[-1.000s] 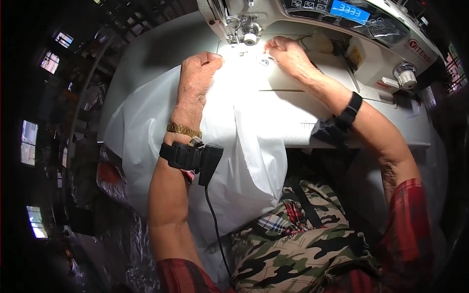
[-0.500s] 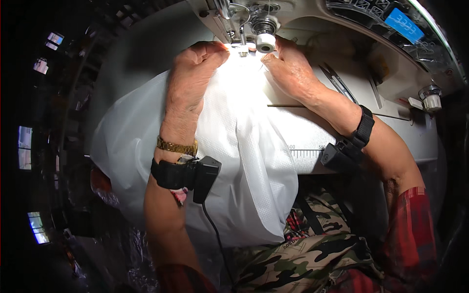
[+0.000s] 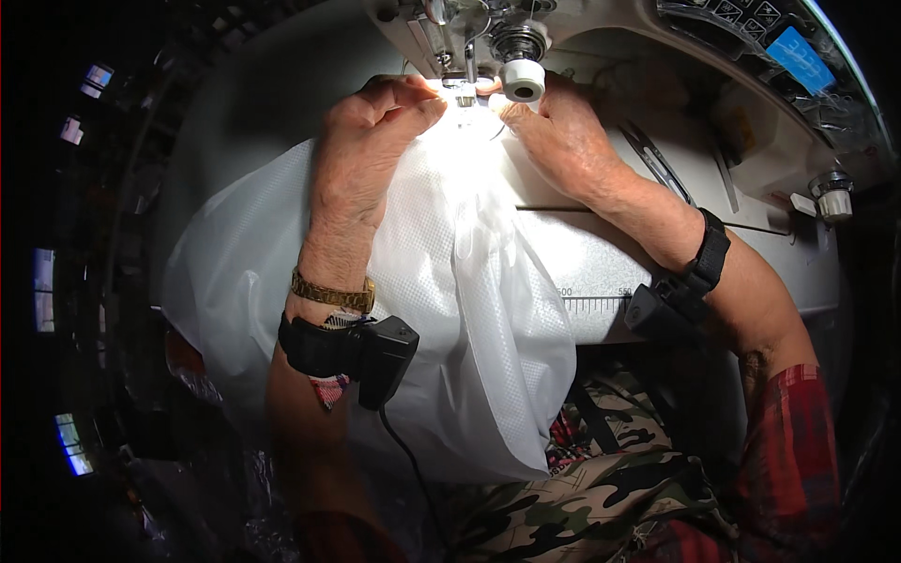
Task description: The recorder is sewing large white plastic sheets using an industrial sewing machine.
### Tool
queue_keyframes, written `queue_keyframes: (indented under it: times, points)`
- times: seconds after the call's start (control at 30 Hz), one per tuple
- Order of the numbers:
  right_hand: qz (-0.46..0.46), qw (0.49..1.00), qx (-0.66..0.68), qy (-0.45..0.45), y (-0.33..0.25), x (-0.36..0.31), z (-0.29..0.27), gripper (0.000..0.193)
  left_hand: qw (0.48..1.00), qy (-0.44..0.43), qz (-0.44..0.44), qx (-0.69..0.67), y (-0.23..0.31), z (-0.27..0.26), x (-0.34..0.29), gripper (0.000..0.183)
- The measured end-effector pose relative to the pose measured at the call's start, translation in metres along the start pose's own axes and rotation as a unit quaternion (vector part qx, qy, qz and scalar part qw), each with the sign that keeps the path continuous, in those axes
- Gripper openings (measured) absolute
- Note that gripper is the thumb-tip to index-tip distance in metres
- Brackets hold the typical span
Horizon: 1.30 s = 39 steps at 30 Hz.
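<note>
A large sheet of white textured fabric drapes from under the presser foot of a sewing machine down over the table edge toward my lap. Just left of the foot, my left hand pinches the fabric between thumb and fingers. On the other side, my right hand holds the fabric's edge, its thumb close to the foot; some of its fingers are hidden behind the round white knob. Strong lamp light washes out the fabric around the needle.
A pair of metal thread snips lies on the machine bed right of my right hand. A ruler scale runs along the table's front edge. The control panel with a blue display is at the upper right. A black cable hangs from my left wrist device.
The view has shifted slightly. Both hands stay beside the presser foot, and my right thumb appears a little nearer to it. The fabric still hangs in much the same folds.
</note>
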State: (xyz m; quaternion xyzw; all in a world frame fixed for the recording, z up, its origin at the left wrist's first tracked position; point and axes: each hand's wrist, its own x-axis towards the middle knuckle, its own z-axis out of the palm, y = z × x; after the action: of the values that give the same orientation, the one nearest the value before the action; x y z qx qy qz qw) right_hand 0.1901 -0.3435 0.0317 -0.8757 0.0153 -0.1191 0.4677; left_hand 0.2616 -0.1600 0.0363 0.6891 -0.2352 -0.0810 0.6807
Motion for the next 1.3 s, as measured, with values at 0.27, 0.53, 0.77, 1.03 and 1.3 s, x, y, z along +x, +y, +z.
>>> queue_keyframes:
  times: [0.27, 0.53, 0.77, 1.03, 1.3]
  points:
    - [-0.006, 1.0, -0.01, -0.004, 0.0, -0.001, -0.002, 0.029, 1.0, 0.006, 0.003, 0.02, 0.002, 0.002, 0.0, 0.015]
    - [0.011, 1.0, -0.017, -0.016, -0.002, 0.0, -0.003, 0.031, 1.0, 0.014, 0.008, 0.02, 0.001, 0.002, 0.001, 0.014]
    - [-0.002, 1.0, -0.005, 0.005, 0.003, -0.002, 0.0, 0.031, 1.0, 0.009, 0.013, 0.015, 0.0, 0.002, 0.002, 0.013]
    - [-0.029, 0.999, -0.031, 0.014, 0.011, -0.002, 0.0, 0.036, 0.999, 0.017, 0.006, 0.041, 0.0, 0.002, 0.003, 0.012]
    - [-0.015, 0.999, -0.025, 0.024, 0.004, -0.003, 0.001, 0.033, 1.0, 0.016, 0.011, 0.025, 0.0, 0.003, 0.003, 0.011]
